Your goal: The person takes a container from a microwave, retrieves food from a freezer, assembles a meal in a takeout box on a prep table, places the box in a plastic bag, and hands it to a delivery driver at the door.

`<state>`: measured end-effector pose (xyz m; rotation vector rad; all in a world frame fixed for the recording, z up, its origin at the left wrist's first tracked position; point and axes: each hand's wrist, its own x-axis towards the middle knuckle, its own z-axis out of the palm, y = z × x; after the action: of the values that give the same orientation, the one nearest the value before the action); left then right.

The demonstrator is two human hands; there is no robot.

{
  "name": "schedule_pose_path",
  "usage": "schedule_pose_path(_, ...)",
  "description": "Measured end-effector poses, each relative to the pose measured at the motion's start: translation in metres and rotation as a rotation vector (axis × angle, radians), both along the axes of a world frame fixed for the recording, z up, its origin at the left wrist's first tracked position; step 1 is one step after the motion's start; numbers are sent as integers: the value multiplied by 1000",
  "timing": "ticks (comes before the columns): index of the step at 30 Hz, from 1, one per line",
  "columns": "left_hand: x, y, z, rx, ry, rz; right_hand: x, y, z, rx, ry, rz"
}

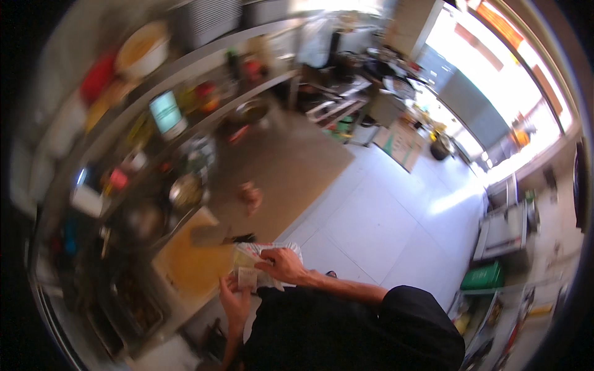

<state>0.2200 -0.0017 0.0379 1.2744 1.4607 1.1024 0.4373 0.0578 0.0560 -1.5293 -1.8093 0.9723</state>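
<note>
Close in front of my black shirt, my right hand [284, 264] grips the upper part of a thin plastic bag [292, 248]. My left hand [235, 297] is at the bag's lower left side, with its fingers against a small pale paper slip [247, 277]. Whether the slip is loose or fixed to the bag, I cannot tell. Beside the hands, a yellowish cutting board [195, 259] lies on the counter, with a wide cleaver-like blade [211, 235] across its upper edge. Farther up the counter is a piece of raw-looking meat [250, 197]. The picture is blurred.
A brown worktop [297, 157] runs along the left, under a metal shelf [241, 99] with a lit phone-like screen [167, 113] and bottles. Metal bowls [185, 191] and food trays [139, 303] stand at the left. Across the tiled floor [371, 208] are a cardboard box [400, 144] and a green container [482, 277].
</note>
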Motion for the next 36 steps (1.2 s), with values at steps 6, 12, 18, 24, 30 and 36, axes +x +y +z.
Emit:
schedule_pose_path(6, 186, 4, -16, -166, 89, -435, 201, -89, 7, -6, 50, -395)
schedule_pose_path(12, 384, 19, -19, -446, -52, -866, 400, -168, -10, 66, 6, -892)
schedule_pose_path(18, 625, 21, 15, -396, -226, -1124, 572, -209, -28, 5, 174, -1290)
schedule_pose_path(24, 891, 11, 32, -286, -244, -1505, 740, -249, -2, 148, 474, -1537)
schedule_pose_path(30, 1100, -11, 40, -405, -217, -1693, 915, -267, 44, 271, 461, -1809)
schedule_pose_path(36, 1293, -44, 40, -297, -87, -1771, 1089, -293, 32, 296, 493, -1913)
